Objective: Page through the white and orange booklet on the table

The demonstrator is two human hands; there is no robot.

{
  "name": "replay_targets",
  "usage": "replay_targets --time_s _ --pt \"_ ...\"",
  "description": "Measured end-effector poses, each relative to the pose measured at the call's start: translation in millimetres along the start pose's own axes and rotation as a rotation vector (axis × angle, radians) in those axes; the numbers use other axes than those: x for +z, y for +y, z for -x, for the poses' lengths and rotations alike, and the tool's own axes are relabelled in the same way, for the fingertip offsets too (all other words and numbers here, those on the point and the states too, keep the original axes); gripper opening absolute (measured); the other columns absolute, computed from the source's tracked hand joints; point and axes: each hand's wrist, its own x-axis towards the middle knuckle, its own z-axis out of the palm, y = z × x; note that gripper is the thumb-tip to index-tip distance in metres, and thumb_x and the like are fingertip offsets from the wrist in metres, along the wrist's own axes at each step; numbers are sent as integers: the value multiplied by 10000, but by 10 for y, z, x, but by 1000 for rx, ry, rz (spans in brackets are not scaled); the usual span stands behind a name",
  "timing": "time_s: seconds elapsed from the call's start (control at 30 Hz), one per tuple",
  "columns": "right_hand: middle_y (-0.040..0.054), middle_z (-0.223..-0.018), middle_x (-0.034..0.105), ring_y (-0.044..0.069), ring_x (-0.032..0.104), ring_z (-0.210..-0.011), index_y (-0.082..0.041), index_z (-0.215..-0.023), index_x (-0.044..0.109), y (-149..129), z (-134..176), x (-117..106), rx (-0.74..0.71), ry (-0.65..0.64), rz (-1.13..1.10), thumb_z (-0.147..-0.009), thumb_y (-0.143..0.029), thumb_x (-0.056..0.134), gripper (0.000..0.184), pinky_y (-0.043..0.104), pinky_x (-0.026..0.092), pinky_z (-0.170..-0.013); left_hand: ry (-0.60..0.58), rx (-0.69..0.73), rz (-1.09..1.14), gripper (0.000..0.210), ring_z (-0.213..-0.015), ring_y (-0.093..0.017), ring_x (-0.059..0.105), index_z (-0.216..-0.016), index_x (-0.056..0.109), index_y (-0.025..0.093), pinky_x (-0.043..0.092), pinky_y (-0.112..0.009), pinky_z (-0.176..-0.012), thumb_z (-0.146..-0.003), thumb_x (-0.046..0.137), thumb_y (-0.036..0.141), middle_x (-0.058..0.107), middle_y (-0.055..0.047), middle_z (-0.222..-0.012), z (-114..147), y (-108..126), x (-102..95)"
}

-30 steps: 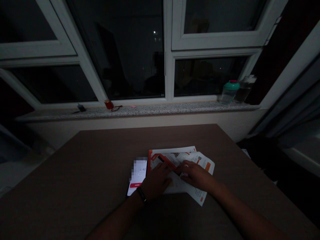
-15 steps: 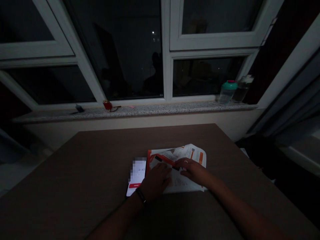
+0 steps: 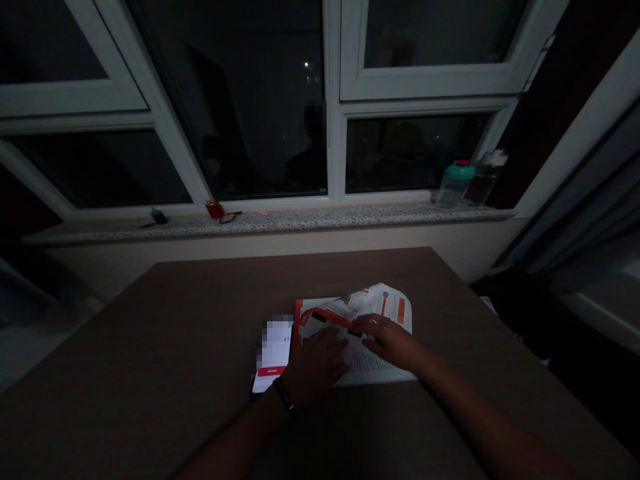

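Note:
A printed booklet [image 3: 380, 365] with white pages and orange bands lies on the brown table. Part of a page is raised and curled along its upper right side. My left hand [image 3: 320, 357] rests on the booklet's left part with fingers spread, a dark band around the wrist. On the pages near the orange strip is my right hand [image 3: 387, 337], fingers bent and the thumb apart from them; a ring shows on one finger. A lit phone [image 3: 273, 357] lies left of the booklet, beside my left hand, its screen partly blurred out.
The table [image 3: 200, 320] reaches toward a speckled stone windowsill [image 3: 310, 218]. On the sill stand a shaker bottle [image 3: 455, 183] with a teal lid, a clear bottle [image 3: 487, 177], a small red object [image 3: 215, 210] and a dark small item [image 3: 159, 215]. Dark windows rise behind.
The page under my hands lies differently: dense text shows near the lower right, and the ruffled lower edge has flattened. My left fingers are spread wider; my right hand has shifted slightly.

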Motion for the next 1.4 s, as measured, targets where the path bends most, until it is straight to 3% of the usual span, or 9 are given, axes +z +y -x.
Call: replay_targets --time_s 0.27,0.4,0.57,0.67,0.77,0.93,1.4 --pt "96 -1206 626 215 559 -1166 -230 -1170 637 -35 45 -52 -64 -13 -51 -882 -150 599 301 396 440 -1033 9 0 -2 402 -1305 -301 447 -1304 508 236 437 -494 -1034 -931 607 346 458 -116 -1430 10 17 -8" --pt "93 -1140 648 214 574 -1128 -220 -1121 648 17 76 -24 -84 53 -92 -876 -147 606 260 393 454 -1001 9 12 1 409 -1294 -289 455 -1306 508 225 433 -475 -1039 -922 617 312 460 -110 -1430 5 20 -18" --pt "83 -1103 664 216 588 -1086 -230 -1107 655 75 83 35 -97 89 -108 -867 -156 621 253 399 451 -981 5 5 21 284 -1127 -246 561 -1221 574 222 483 -434 -959 -937 557 224 594 -75 -1247 -15 76 -87" --pt "77 -1078 672 218 596 -1054 -232 -1081 665 95 82 43 -100 108 -108 -861 -169 634 232 406 448 -971 93 -6 16 327 -1223 -263 500 -1266 556 219 436 -458 -1019 -941 532 205 553 -86 -1322 -14 83 -109" --pt "73 -1052 674 222 595 -1030 -231 -1060 672 87 89 34 -82 116 -97 -853 -188 649 212 403 453 -944 149 -19 -24 434 -1380 -295 337 -1356 494 246 329 -509 -1113 -928 548 197 383 -78 -1510 -13 56 -110" --pt "68 -964 677 214 605 -955 -227 -1014 692 60 95 20 -61 119 -86 -888 -233 619 146 379 464 -888 114 -51 -53 516 -1445 -297 228 -1410 434 247 269 -534 -1148 -915 572 199 264 -63 -1585 -19 13 -86" --pt "53 -906 718 212 626 -892 -227 -917 700 64 114 8 -32 156 -97 -888 -218 586 118 395 450 -864 36 -65 -20 471 -1415 -288 306 -1378 470 237 278 -528 -1142 -923 590 251 350 -87 -1544 -28 6 -47"
